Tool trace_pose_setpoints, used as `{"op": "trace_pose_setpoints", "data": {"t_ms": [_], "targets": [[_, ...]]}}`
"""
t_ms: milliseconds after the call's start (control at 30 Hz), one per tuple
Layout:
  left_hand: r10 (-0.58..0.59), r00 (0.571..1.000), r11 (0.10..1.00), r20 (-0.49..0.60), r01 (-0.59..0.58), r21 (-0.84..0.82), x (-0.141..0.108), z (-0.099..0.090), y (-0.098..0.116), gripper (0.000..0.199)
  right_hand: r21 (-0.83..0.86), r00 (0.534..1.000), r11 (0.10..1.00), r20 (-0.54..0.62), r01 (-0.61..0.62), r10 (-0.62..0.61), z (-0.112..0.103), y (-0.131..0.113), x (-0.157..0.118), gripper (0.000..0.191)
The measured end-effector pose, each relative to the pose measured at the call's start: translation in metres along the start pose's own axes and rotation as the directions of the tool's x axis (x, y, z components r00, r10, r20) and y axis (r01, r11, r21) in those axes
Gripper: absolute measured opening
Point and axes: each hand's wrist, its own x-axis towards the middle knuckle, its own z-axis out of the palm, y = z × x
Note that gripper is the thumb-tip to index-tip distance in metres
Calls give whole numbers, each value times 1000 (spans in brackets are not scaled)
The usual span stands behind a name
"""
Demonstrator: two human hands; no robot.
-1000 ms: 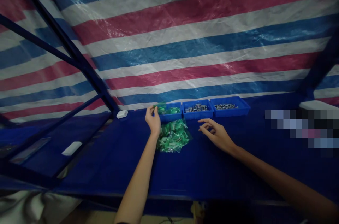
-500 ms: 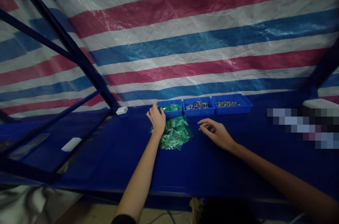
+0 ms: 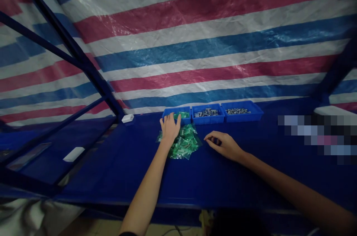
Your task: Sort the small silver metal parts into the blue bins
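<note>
My left hand is open, its fingers apart at the front edge of the left blue bin, which holds green pieces. Beneath and beside that hand lies a pile of clear packets with green contents on the blue table. To the right of the pile, my right hand hovers over or rests on the table, its thumb and fingertips brought together; whatever is between them, if anything, is too small to make out. The middle bin and right bin contain small metal parts.
A white block lies at the table's back left, and another white object farther left. Blue frame posts rise on the left. Striped sheeting hangs behind. A pixelated patch covers the right side.
My left hand has turned and its fingers have spread over the bin's front edge. The fingers and thumb of my right hand have closed together, and it has shifted slightly.
</note>
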Motion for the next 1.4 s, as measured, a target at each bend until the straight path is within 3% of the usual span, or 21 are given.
{"op": "trace_pose_setpoints", "data": {"t_ms": [200, 267, 367, 467, 533, 600, 700, 867, 1100, 1167, 1267, 1333, 1400], "targets": [[62, 991, 998, -118, -63, -3, -5, -36, 12, 37, -40, 996, 998, 68, 56, -53, 1, 0, 0, 20], [68, 995, 998, -72, -66, 24, -9, -51, 16, 36, -38, 995, 997, 73, 67, -64, 2, 0, 0, 20], [77, 991, 995, 107, -84, 61, -24, -63, 18, 44, -34, 995, 996, 70, 80, -78, 2, -1, 0, 20], [63, 958, 994, 279, -86, 68, -45, -59, 16, 60, -28, 993, 995, 65, 99, -97, 2, -3, 0, 20], [33, 902, 994, 430, -74, 81, -58, -51, 12, 74, -23, 994, 995, 55, 101, -99, 1, -5, 0, 22], [15, 864, 994, 503, -68, 86, -67, -45, 10, 76, -25, 995, 995, 44, 94, -93, 1, -5, 0, 26], [41, 848, 991, 529, -101, 84, -75, -43, 14, 74, -41, 997, 996, 38, 73, -71, 1, -5, 0, 30], [101, 830, 982, 549, -173, 80, -90, -46, 38, 76, -92, 999, 996, 33, 7, -4, 2, -5, 0, 35], [185, 856, 978, 483, -210, -3, -105, -30, 64, 65, -131, 997, 989, 34, -65, 70, 0, -3, 0, 38], [149, 882, 985, 446, -174, 15, -104, -31, 63, 66, -144, 996, 987, 29, -78, 83, -1, -2, 0, 39], [-33, 924, 988, 380, -27, 151, -97, -38, 51, 77, -159, 996, 984, 16, -85, 88, -2, 0, -1, 40], [-178, 914, 964, 365, 87, 253, -89, -42, 37, 84, -170, 995, 981, 10, -94, 97, -2, 2, -1, 44], [-291, 874, 935, 390, 172, 311, -83, -44, 23, 87, -182, 993, 976, -2, -119, 120, -1, 3, -1, 52]]}}
